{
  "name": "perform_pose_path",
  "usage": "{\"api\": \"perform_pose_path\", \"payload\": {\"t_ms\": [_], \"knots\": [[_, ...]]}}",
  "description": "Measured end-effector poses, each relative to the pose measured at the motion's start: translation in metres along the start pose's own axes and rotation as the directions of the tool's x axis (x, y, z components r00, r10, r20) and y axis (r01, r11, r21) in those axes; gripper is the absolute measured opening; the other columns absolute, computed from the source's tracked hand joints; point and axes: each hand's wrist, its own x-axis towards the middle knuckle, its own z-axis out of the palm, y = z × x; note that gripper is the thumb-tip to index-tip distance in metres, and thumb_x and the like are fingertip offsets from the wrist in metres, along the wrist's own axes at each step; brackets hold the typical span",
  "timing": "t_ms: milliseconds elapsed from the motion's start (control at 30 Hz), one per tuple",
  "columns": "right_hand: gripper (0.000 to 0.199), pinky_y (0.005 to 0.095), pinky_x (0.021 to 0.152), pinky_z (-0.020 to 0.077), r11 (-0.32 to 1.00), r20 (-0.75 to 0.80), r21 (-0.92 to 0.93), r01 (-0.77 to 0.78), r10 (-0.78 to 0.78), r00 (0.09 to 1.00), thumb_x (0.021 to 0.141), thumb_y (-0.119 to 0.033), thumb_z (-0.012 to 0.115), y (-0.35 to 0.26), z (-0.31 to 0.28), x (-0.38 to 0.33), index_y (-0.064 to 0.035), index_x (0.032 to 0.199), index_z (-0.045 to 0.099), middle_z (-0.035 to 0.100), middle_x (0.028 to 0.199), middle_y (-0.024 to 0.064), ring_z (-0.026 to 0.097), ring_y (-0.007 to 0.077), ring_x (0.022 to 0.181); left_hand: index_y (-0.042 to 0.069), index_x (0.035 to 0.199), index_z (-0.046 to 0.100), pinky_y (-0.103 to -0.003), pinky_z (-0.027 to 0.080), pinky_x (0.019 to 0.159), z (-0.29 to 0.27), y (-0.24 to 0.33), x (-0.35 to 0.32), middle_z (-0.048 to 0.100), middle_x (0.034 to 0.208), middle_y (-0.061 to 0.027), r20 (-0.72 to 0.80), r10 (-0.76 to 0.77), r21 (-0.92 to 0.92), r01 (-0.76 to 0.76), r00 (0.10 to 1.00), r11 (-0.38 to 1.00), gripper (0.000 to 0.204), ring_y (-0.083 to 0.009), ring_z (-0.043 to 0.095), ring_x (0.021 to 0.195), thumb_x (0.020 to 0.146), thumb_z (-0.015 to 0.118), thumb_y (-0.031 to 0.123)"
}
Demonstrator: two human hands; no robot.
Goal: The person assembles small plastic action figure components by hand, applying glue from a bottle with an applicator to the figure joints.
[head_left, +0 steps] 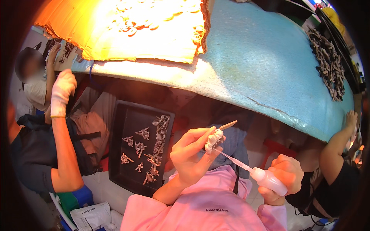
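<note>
Pink sleeves (200,208) fill the bottom of the view, with both hands raised above them. Left hand (189,156) pinches a small pale figure (214,139) between thumb and fingertips; a thin tan stick (228,125) juts from the figure's top right. Right hand (284,178) is closed in a fist around a white squeeze bottle (269,180), whose long thin nozzle (235,161) slants up and left until its tip meets the underside of the figure.

Beyond the left hand sits a black tray (123,154) holding more small grey figures (154,150), scattered singly on its left and heaped along its right side. Above it spreads the blue foam-covered bench (262,57), with an orange cardboard sheet (77,23) under bright light at its far left and a dark pile of parts (329,61) at its far right edge. A co-worker's gloved hand (61,90) is raised at the left; another person's bare arm (339,142) reaches up to the bench edge at the right.
</note>
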Motion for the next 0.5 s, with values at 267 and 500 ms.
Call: {"api": "perform_pose_path", "payload": {"t_ms": [267, 500], "knots": [[0.046, 0.0264, 0.037, 0.0343, 0.999, 0.038, -0.039, 0.037, -0.035, 0.999, 0.069, -0.049, 0.068, 0.0015, 0.0025, 0.0007, -0.0060, 0.077, 0.053, 0.049, 0.053, 0.0022, 0.042, 0.0170, 0.039, -0.006, 0.106, 0.059, -0.030, 0.051, 0.070, -0.0003, -0.0004, -0.0008, 0.058, 0.096, -0.0160, -0.001, 0.002, -0.026, -0.002, 1.000, 1.000, 0.035, -0.0223, 0.062, 0.082, 0.071, 0.065, -0.007], [0.040, 0.0245, 0.036, 0.0258, 1.000, 0.055, 0.023, 0.019, -0.021, 0.998, 0.050, -0.023, 0.082, 0.0007, 0.0011, 0.0059, -0.0061, 0.075, 0.055, 0.044, 0.055, 0.0018, 0.042, 0.0151, 0.041, -0.006, 0.106, 0.059, -0.030, 0.052, 0.070, -0.0005, -0.0017, -0.0004, 0.058, 0.096, -0.0160, -0.003, 0.003, -0.017, -0.003, 1.000, 1.000, 0.035, -0.0222, 0.062, 0.082, 0.071, 0.065, -0.006]]}}
